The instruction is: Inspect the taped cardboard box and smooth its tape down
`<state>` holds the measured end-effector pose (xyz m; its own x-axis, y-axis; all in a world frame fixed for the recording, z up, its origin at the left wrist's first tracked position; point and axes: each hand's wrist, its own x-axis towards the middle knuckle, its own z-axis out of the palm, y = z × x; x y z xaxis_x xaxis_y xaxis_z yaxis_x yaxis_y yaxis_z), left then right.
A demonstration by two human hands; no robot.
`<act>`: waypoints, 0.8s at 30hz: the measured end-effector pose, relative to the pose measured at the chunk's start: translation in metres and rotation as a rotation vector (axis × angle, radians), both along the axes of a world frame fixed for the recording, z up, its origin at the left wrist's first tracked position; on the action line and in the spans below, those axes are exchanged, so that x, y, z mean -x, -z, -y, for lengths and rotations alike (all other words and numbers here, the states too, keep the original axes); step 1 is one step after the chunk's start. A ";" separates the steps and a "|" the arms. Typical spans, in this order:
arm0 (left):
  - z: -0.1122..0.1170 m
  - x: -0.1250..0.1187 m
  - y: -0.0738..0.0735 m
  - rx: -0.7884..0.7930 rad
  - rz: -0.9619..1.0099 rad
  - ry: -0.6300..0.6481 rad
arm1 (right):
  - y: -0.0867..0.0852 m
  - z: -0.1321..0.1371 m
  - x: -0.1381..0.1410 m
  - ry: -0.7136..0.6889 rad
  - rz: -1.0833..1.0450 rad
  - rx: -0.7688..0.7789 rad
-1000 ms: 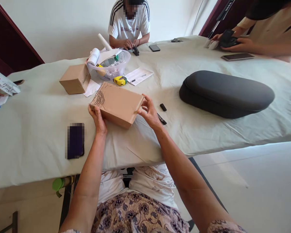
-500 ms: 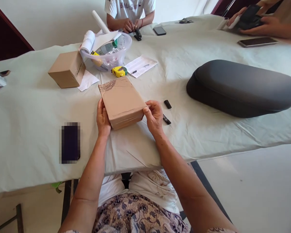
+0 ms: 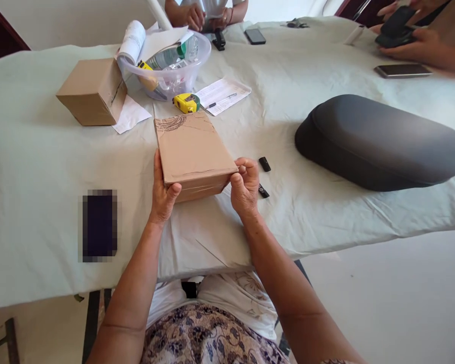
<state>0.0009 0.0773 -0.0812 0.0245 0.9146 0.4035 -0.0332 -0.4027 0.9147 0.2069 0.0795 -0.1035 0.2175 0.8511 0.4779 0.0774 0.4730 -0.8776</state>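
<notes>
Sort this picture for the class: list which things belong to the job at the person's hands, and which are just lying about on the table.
Part of the job:
left hand
right hand
brown cardboard box

Just lying about:
second cardboard box
yellow tape measure
clear plastic bowl
printed sheet
black padded case
smartphone

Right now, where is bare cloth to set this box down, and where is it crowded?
Bare cloth lies left of your left hand, between the blurred phone and the other cardboard box, and this side of the dark padded case. Crowded: beyond the held box, around the plastic bowl, tape measure and papers.
</notes>
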 end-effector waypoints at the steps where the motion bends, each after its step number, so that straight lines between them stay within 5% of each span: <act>1: 0.000 0.001 0.003 0.003 0.020 -0.026 | 0.001 0.000 -0.001 -0.007 0.036 0.005; 8: -0.003 0.010 0.025 0.056 0.119 -0.142 | 0.000 0.005 -0.002 -0.136 0.189 0.024; 17: 0.007 0.004 0.011 0.206 0.342 -0.176 | -0.001 0.011 -0.001 -0.090 0.397 -0.148; 24: 0.012 -0.006 0.007 0.283 0.452 -0.150 | 0.001 0.012 0.002 -0.029 0.360 -0.166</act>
